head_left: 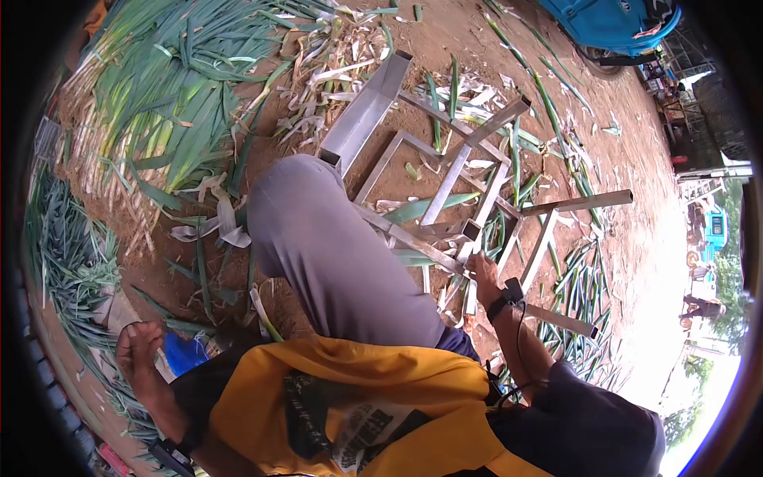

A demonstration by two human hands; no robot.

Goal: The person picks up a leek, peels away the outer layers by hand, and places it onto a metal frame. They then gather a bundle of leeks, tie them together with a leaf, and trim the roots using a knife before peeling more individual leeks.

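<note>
My right hand (482,280) grips a joint of the metal frame (449,187), which is welded from square tubes with a channel-shaped tray at one end. A dark band with a cable sits on that wrist. My left hand (139,347) is raised at the left, its fingers curled in with nothing visible in them. Close beside it lies a blue plastic piece (185,354). My bent leg (334,254) in grey trousers reaches toward the frame's tray end. A large pile of green onions (191,103) lies at the upper left.
More green onions (67,246) lie along the left edge, and others (584,290) behind the frame. Dry peelings (338,63) and loose leaves litter the dirt ground (445,36). A blue vehicle (608,24) stands at the upper right; people and another blue vehicle (715,226) are far right.
</note>
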